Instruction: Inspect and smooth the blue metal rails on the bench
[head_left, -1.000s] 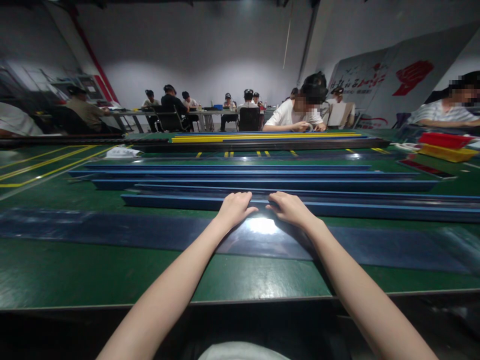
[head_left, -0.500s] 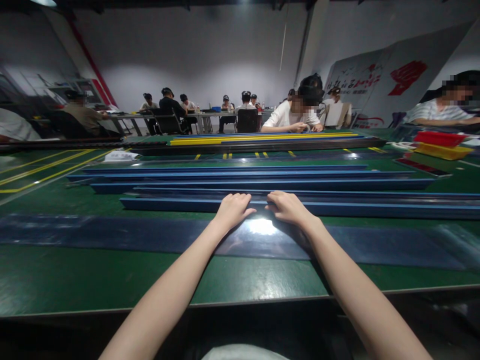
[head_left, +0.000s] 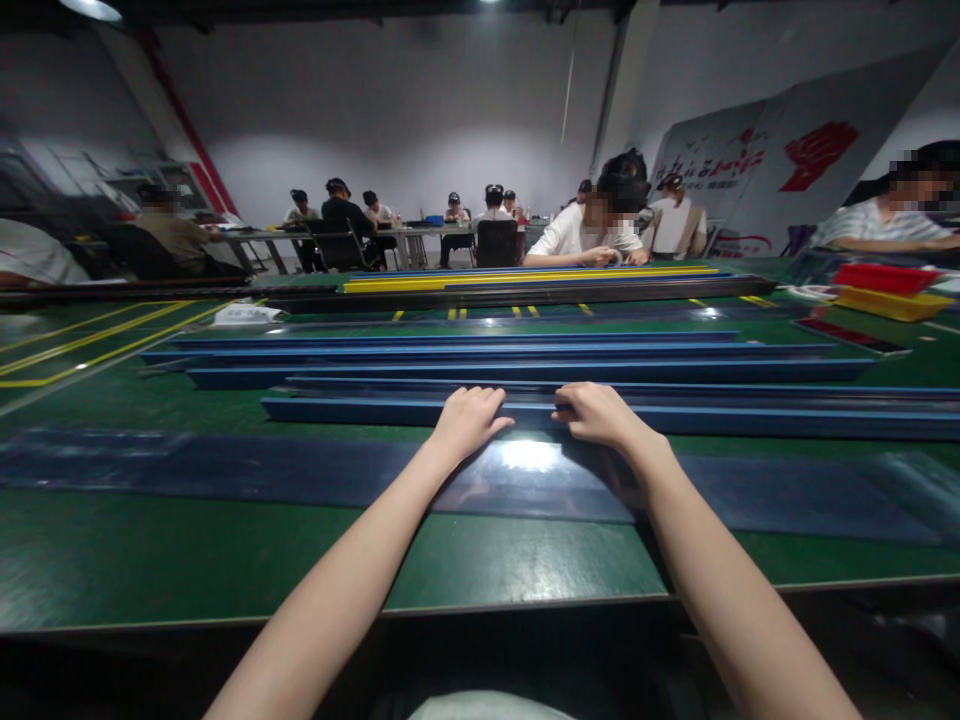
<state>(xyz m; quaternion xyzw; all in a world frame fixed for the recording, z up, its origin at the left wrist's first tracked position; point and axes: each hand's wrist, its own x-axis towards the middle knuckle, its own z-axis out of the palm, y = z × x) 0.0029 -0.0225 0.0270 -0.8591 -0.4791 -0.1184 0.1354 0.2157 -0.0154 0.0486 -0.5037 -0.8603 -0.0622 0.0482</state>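
A long blue channel strip (head_left: 712, 422), with an upright front wall and a groove behind it, lies across the table in front of me. My left hand (head_left: 472, 415) is closed over its front wall, fingers on top and thumb on the near side. To the right, my right hand (head_left: 592, 408) grips the same strip with bent fingers; its fingertips are partly hidden. A short stretch of the strip shows between the two hands. Beneath my forearms, a flat clear plastic strip (head_left: 300, 475) lies on the green tabletop (head_left: 247, 570).
More blue channel strips (head_left: 525, 372) lie parallel just beyond. Farther back are yellow strips (head_left: 405, 285) and dark strips (head_left: 525, 295). A red tray (head_left: 885, 278), a yellow tray (head_left: 892, 303) and a phone (head_left: 851, 336) sit at right. A co-worker (head_left: 592, 225) sits across the table.
The held blue channel strip has slid a little to the right, together with my right hand. My left hand has stayed nearly in place, so the gap between the hands is wider.
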